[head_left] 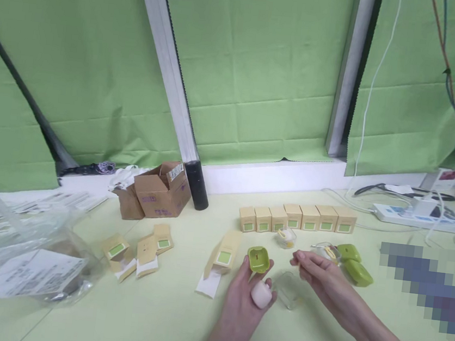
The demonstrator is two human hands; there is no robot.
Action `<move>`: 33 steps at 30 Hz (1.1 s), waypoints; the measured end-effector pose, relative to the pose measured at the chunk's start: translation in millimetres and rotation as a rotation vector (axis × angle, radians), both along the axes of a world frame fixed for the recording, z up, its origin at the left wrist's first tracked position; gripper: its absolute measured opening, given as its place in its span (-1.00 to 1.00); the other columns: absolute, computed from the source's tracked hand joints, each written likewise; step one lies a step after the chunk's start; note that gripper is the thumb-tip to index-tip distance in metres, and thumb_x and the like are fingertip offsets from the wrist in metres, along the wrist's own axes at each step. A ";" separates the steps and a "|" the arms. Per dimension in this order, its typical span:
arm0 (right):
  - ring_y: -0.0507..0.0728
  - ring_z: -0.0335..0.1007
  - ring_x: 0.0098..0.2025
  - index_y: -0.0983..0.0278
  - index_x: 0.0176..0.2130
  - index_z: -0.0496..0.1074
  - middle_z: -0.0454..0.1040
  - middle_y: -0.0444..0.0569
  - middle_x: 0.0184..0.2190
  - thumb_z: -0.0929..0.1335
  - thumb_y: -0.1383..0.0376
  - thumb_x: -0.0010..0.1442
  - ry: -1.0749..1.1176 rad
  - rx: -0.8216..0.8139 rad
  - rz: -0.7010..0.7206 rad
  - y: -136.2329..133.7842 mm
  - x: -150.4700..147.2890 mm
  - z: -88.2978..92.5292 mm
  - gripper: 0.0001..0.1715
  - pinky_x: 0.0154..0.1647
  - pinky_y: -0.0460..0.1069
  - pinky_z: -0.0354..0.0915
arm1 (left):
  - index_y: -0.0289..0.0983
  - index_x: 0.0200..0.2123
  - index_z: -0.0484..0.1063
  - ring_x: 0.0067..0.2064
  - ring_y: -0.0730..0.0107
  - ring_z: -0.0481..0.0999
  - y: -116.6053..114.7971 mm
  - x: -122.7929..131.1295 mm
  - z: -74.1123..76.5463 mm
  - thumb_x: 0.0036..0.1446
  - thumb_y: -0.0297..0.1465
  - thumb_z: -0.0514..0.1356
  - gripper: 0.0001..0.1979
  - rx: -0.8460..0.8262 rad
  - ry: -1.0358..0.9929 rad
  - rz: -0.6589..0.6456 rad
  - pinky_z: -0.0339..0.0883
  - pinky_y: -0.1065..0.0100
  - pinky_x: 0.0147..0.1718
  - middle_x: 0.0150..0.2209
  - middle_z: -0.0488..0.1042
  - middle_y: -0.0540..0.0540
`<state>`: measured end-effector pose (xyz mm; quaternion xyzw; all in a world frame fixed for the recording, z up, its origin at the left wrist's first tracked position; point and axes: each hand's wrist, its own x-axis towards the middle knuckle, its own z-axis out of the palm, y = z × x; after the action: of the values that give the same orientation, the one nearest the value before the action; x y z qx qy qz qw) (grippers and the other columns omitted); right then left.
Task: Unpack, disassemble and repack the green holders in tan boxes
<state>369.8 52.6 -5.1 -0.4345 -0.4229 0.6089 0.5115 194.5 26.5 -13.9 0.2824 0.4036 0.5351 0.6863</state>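
Note:
My left hand (243,298), palm up, is closed round two small things. One is a hollow green square-sided cup (258,259), held at the fingertips with its opening facing me. The other is a white rounded piece (261,295) lying against the fingers. To the right, my right hand (317,268) is raised with thumb and fingers pinched together; whatever is between them is too small to make out. Between and below the hands a clear plastic case (288,289) rests on the table. An opened tan carton (226,251) with a green label lies left of my left hand.
Several small tan boxes (310,218) stand in a row behind the hands. Clear cases with white pieces (286,237) and green covers (358,272) lie nearby. Flattened cartons (148,249), a plastic bag (43,270), a cardboard box (163,190), a black cylinder (196,185) and a power strip (395,214) surround them.

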 end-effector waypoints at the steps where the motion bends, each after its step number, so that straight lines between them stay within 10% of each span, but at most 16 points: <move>1: 0.05 0.33 -0.38 0.29 -0.41 0.51 0.50 -0.04 -0.39 0.47 0.08 -0.09 -0.012 0.002 -0.009 0.0 0.6 1.5 -0.67 -0.31 -0.08 0.28 | -0.20 -0.04 0.27 -0.35 0.43 0.46 0.1 0.5 -0.8 0.05 -0.09 0.13 -0.54 -0.038 -0.035 -0.013 0.37 0.36 -0.30 -0.03 0.43 -0.19; 4: 0.18 0.38 -0.12 0.25 -0.21 0.49 0.52 0.01 -0.21 0.50 0.15 -0.14 -0.080 0.022 -0.045 -1.9 0.1 7.6 -0.56 -0.12 0.01 0.28 | -0.20 0.03 0.21 -0.40 0.47 0.43 -0.6 1.9 -4.8 0.06 -0.07 0.12 -0.48 -0.123 -0.109 -0.028 0.35 0.41 -0.39 -0.06 0.45 -0.21; 12: 0.18 0.42 -0.23 0.18 -0.36 0.52 0.51 -0.05 -0.31 0.38 0.23 0.06 -0.402 0.451 0.010 -11.8 -13.7 3.6 -0.88 -0.18 0.06 0.34 | -0.28 -0.17 0.40 -0.44 0.42 0.44 -8.3 9.6 -1.1 -0.10 0.06 0.15 -0.42 0.008 0.205 0.016 0.30 0.43 -0.54 -0.23 0.49 -0.18; 33: 0.09 0.33 -0.33 0.26 -0.33 0.33 0.44 -0.04 -0.41 0.16 0.50 0.24 -1.055 1.139 0.172 -11.9 -8.1 -13.3 -0.75 -0.36 -0.03 0.29 | -0.30 -0.40 0.26 -0.74 0.53 0.26 -4.5 16.7 -16.3 0.02 0.02 0.06 -0.54 0.123 0.362 -0.128 0.12 0.53 -0.81 -0.71 0.31 0.06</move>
<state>361.7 40.8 -18.4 -0.3028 -0.8899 0.0485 0.3378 211.2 22.0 -30.2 0.4406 0.4680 0.4545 0.6167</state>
